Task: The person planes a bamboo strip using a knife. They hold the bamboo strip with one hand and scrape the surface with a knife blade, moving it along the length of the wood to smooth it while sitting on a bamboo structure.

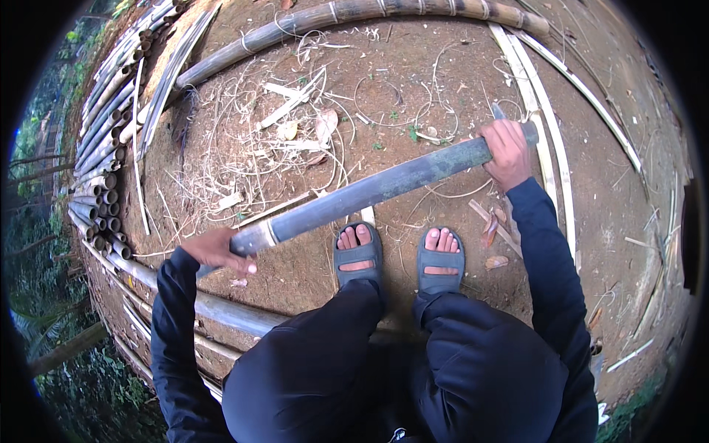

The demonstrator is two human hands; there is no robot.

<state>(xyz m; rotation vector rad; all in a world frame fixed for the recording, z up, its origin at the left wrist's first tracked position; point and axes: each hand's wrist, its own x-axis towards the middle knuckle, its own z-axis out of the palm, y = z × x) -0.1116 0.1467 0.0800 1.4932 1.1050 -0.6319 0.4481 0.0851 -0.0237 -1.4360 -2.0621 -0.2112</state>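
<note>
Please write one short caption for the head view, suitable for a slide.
Seated person's left hand and right hand grip a dark bamboo pole above sandalled feet, on bare ground strewn with shavings.

Single view from a head-worn wide fisheye camera, looking almost straight down the person's own body to the bare earth [613,192]. The knees and sandalled feet [399,255] fill the lower centre, close beneath the lens; both sleeved forearms enter from the lower edge and reach up to the hands [509,148] at mid-frame. The ground lies farther off and occupies the upper half. Straight bamboo poles [369,190] bow toward the rim, and a dark circular border closes the corners. At the left edge the view passes beyond a stack of bamboo [103,148] to green foliage below.
</note>
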